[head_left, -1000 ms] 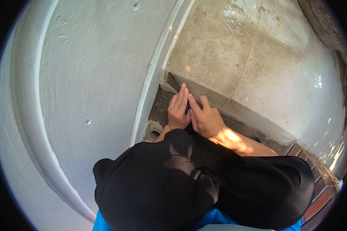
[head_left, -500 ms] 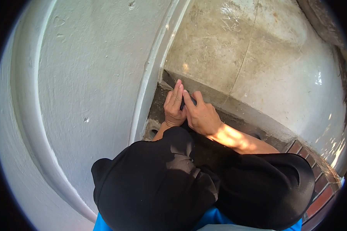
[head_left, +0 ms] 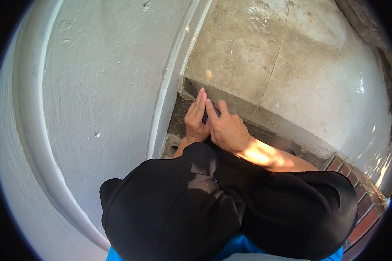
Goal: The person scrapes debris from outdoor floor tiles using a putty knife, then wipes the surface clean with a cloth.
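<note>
The right hand [head_left: 229, 130] seems to be closed around a dark tool [head_left: 211, 114], with its index finger laid along the top. The left hand [head_left: 196, 119] has its fingers straight and close together against the left side of this tool; whether it also grips, I cannot tell, because the palm side is hidden. The tool is between the two hands, at the near side of the concrete ledge [head_left: 248, 65]. A thin dark blade [head_left: 190, 88] shows just beyond the left fingertips, in the corner where the ledge meets the white wall [head_left: 109, 87]; its joint to the tool is covered.

In my judgement, the main risk is a slip: if the blade catches on the rough corner and is then suddenly free, it could scratch the wall paint, or the knuckles could strike the ledge. The left fingers are very near the blade, so a small twist could cut or pinch them. The hands also cover most of the tool, so a wrong angle may be noticed late. If the hold becomes loose, the tool might fall near the round hole [head_left: 174, 148] at the left
</note>
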Demonstrator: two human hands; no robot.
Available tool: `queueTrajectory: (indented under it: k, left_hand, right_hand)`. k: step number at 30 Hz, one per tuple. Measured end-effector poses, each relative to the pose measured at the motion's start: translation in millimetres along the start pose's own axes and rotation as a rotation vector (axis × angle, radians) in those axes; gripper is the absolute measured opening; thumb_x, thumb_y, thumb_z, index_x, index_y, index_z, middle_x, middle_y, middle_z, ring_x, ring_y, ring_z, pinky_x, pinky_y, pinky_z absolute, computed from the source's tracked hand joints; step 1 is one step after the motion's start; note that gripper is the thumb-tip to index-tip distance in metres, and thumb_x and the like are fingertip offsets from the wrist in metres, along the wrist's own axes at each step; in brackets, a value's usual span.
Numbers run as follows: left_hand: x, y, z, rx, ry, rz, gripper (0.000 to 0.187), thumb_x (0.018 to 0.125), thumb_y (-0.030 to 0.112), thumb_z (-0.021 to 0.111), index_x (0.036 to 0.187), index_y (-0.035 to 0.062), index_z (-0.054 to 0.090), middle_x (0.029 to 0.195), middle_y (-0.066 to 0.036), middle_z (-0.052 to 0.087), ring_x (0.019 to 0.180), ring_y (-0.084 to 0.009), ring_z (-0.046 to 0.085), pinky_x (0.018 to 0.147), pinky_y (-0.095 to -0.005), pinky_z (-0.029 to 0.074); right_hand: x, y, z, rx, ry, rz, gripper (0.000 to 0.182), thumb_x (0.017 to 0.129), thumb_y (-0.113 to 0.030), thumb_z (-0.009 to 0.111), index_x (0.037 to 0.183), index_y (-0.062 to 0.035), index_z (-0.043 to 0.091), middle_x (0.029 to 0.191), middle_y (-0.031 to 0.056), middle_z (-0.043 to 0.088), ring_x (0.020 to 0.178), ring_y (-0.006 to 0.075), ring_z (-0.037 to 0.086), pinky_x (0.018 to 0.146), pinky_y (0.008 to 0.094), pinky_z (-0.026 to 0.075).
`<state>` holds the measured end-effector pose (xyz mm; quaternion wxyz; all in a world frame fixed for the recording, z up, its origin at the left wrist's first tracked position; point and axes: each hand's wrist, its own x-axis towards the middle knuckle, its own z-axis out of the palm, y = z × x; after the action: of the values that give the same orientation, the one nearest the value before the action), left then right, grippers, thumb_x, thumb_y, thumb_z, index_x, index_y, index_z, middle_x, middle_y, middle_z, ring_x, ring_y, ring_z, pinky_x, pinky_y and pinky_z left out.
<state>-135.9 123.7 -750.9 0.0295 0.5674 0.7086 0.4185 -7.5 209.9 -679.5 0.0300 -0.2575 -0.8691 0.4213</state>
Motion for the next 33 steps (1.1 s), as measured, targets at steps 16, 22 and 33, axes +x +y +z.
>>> queueTrajectory:
  k: [16, 22, 33]
  left_hand:
    - [44, 17, -6, -0.062, -0.099, 0.017, 0.062, 0.064, -0.002, 0.066, 0.126, 0.0, 0.064, 0.127, -0.016, 0.066, 0.083, -0.0321, 0.066, 0.075, -0.0372, 0.055]
    - [56, 1, -7, -0.081, -0.138, -0.02, 0.062, 0.065, -0.003, 0.065, 0.126, 0.0025, 0.064, 0.126, -0.014, 0.067, 0.083, -0.0317, 0.065, 0.076, -0.0373, 0.055]
    - [62, -4, -14, -0.21, -0.183, -0.072, 0.057, 0.065, -0.006, 0.06, 0.121, 0.0022, 0.066, 0.126, -0.015, 0.067, 0.083, -0.0315, 0.066, 0.078, -0.0359, 0.055]
  right_hand:
    - [-7, 9, -33, 0.556, 0.201, 0.042, 0.051, 0.088, -0.011, 0.064, 0.135, 0.0033, 0.053, 0.096, 0.0207, 0.056, 0.09, 0.0336, 0.059, 0.087, 0.041, 0.048]
    - [10, 4, -39, 0.974, -0.063, 0.337, 0.055, 0.095, -0.01, 0.056, 0.147, 0.0011, 0.041, 0.097, 0.0146, 0.059, 0.06, 0.0192, 0.062, 0.055, 0.0321, 0.052]
    - [7, 2, -7, 0.832, 0.095, 0.26, 0.055, 0.097, -0.012, 0.054, 0.147, 0.0038, 0.039, 0.101, 0.0216, 0.059, 0.077, 0.0273, 0.065, 0.067, 0.0377, 0.053]
